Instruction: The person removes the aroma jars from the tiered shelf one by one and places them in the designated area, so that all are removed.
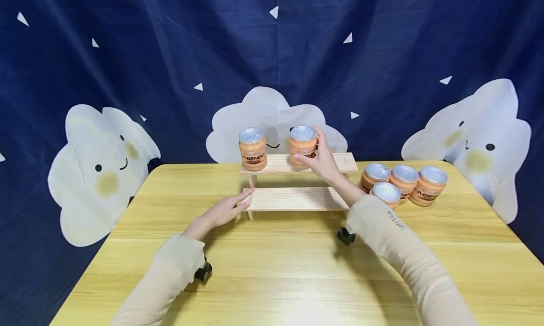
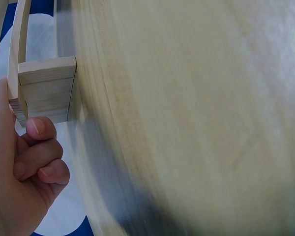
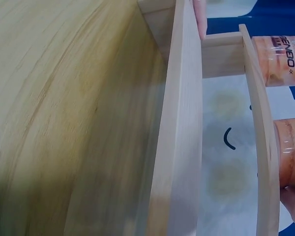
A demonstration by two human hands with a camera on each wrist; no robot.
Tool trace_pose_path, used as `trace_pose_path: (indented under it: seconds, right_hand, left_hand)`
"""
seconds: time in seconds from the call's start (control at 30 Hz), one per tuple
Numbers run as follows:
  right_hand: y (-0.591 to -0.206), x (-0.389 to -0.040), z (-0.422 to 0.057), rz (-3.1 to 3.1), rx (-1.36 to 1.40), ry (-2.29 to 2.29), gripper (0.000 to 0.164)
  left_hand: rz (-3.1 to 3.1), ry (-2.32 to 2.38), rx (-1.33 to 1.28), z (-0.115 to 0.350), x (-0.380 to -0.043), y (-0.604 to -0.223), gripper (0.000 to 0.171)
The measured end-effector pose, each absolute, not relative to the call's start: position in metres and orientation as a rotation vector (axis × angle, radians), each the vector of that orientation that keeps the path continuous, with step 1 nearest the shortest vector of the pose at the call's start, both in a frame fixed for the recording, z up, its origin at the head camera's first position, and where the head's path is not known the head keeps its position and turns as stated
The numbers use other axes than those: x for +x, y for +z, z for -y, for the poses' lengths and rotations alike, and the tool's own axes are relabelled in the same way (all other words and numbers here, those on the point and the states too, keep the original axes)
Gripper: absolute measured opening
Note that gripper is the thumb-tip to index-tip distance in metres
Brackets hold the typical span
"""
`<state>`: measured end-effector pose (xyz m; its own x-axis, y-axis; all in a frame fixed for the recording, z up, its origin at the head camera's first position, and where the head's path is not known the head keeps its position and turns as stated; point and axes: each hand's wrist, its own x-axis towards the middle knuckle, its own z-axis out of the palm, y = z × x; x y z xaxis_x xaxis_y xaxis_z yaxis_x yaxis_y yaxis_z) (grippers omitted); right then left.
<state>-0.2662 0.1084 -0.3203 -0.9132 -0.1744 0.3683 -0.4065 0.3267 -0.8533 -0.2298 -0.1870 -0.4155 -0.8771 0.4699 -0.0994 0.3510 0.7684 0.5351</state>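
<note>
My right hand (image 1: 320,161) grips an orange jar (image 1: 302,144) with a silver lid, at the upper tier of a two-step wooden rack (image 1: 297,199). The jar stands upright, its base at the board. Left of it, a matching jar (image 1: 252,151) stands on the same tier, with a gap between them. At the lower tier's left end, my left hand (image 1: 225,210) holds the board. In the left wrist view, this hand (image 2: 32,164) has its fingers curled beside the board's end. The right wrist view shows the held jar (image 3: 290,152) with fingertips low on its side.
Several more jars (image 1: 429,186) stand grouped on the table right of the rack, one partly behind my right sleeve (image 1: 382,227). The wooden table (image 1: 276,264) reaches back to a dark blue curtain (image 1: 178,47) printed with clouds.
</note>
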Motion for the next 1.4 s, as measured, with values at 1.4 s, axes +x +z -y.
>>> trace_pose_path:
  seconds: [1.4]
  right_hand:
    - [-0.330,-0.226,-0.216,2.348,0.373,1.477,0.082]
  left_hand:
    - [-2.736,0.728,0.654,0.187,-0.231,-0.413,0.057]
